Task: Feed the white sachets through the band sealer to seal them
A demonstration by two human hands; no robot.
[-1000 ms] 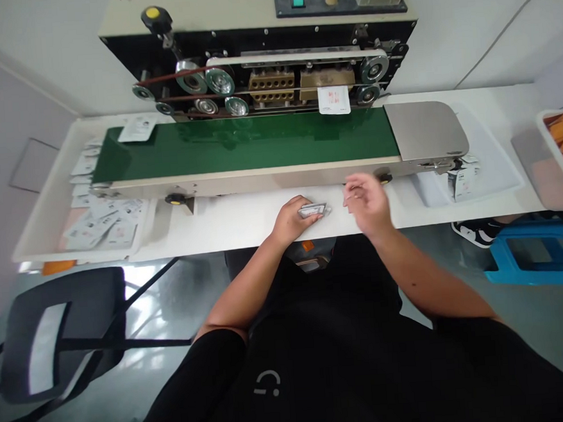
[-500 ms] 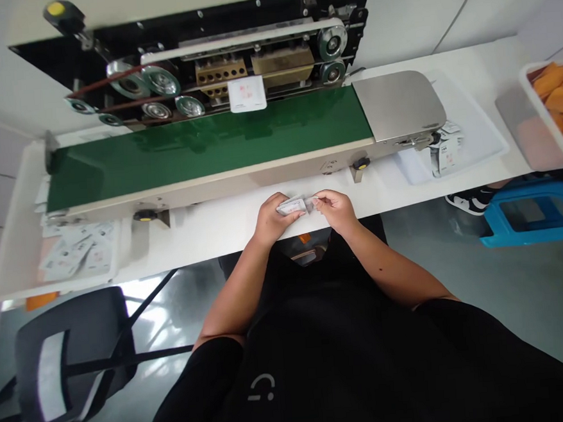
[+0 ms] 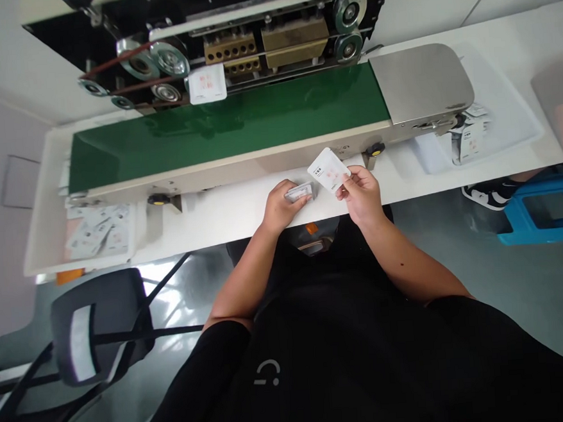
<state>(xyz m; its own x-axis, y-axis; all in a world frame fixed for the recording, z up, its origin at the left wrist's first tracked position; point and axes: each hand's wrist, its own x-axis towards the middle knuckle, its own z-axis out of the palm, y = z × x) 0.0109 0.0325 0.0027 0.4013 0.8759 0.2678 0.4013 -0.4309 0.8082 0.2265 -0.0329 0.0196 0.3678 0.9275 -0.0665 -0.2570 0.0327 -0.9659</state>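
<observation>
A: What fills the top of the view?

B: A sealing machine [image 3: 231, 41] runs across the upper part of the frame, with a green conveyor belt [image 3: 227, 128] below it and a steel plate [image 3: 421, 82] at the belt's right end. They sit on a white table [image 3: 215, 222].

A: What lies at either end?

B: At lower left of the belt, a white tray [image 3: 45, 208] holds loose sachets [image 3: 100, 231]. At right, under the steel plate's end, a second white tray [image 3: 511, 124] holds a few more sachets [image 3: 469, 140]. A blue stool [image 3: 546, 215] stands on the floor at lower right, and a black chair [image 3: 101, 326] stands at lower left.

A: Anything on the machine?

B: 1 sachet [image 3: 208, 84] stands upright against the sealing parts, just above the belt's far edge.

A: And the hands?

B: Both are over the table, near the middle of the frame, just apart. The left hand [image 3: 279, 208] grips a small stack of sachets [image 3: 299, 192], its fingers [image 3: 280, 192] closed narrowly around it. The right hand [image 3: 362, 196] raises a single sachet [image 3: 328, 171], pinched at 1 corner between thumb and fingers [image 3: 354, 177].
</observation>
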